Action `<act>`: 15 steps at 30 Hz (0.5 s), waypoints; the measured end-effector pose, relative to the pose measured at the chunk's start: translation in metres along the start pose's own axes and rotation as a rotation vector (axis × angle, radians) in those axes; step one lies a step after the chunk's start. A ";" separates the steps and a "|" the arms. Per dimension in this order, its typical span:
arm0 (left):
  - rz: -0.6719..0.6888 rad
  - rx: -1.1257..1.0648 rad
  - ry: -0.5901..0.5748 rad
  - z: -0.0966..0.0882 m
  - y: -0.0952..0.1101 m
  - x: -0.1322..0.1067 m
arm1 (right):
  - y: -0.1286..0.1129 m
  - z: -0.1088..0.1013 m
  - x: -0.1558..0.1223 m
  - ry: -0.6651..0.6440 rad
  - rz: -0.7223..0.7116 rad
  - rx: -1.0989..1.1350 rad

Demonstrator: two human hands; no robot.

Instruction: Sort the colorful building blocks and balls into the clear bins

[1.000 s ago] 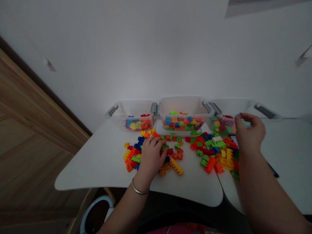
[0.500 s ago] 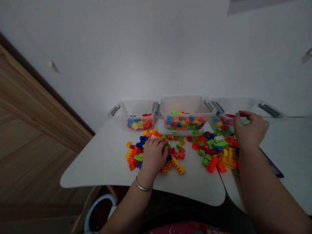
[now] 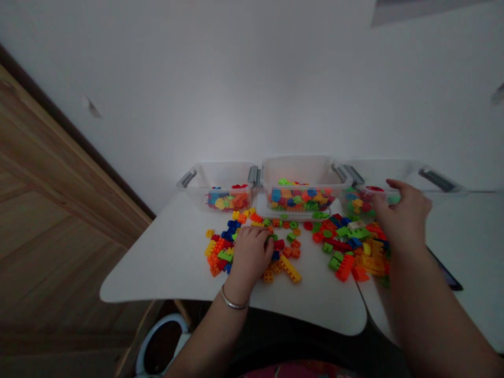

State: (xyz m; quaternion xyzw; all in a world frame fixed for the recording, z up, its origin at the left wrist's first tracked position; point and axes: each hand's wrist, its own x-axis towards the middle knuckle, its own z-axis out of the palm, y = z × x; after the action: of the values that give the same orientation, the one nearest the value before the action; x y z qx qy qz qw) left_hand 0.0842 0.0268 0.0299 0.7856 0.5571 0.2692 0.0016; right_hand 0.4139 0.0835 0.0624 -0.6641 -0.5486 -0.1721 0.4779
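My left hand (image 3: 252,254), a silver bangle on its wrist, rests on the left pile of toy building bricks (image 3: 219,254). Its fingers curve down over the bricks, with thumb and forefinger apart and the fingertips partly hidden. A yellow brick (image 3: 290,269) lies to the right of this hand. My right hand (image 3: 405,218) is raised over the front of the right clear box (image 3: 394,170), thumb and forefinger spread, nothing visible between them. Small coloured pieces (image 3: 360,202) show inside that box. Below and left of the right hand lies another brick pile (image 3: 350,244).
A middle clear box (image 3: 299,170) and a left clear box (image 3: 224,173) hold coloured pieces along the wall. Round and square pieces lie between the piles. A dark phone-like device (image 3: 447,270) is partly behind my right forearm. The white table's front edge (image 3: 315,317) is near me.
My right thumb and forefinger, pinched on a small greyish piece before, have spread apart, and the piece no longer shows. My left hand stays on the bricks. The view has shifted slightly.
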 end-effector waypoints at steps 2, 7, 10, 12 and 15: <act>-0.003 -0.005 0.008 0.000 0.000 0.000 | -0.022 -0.009 -0.005 0.039 -0.059 0.008; -0.006 -0.013 -0.002 0.001 0.001 0.000 | -0.090 -0.015 -0.032 -0.256 -0.398 0.353; 0.011 -0.016 0.007 0.001 0.000 0.000 | -0.114 0.004 -0.061 -0.569 -0.587 0.423; 0.015 -0.024 0.018 0.003 -0.001 0.000 | -0.121 0.020 -0.079 -0.724 -0.663 0.398; 0.008 -0.037 0.034 0.004 -0.002 0.000 | -0.121 0.035 -0.097 -0.836 -0.710 0.323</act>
State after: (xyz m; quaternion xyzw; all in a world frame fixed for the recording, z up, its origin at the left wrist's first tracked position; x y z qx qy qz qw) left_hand 0.0844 0.0286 0.0254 0.7829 0.5489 0.2927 0.0057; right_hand 0.2625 0.0502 0.0268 -0.3693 -0.8998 0.0411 0.2287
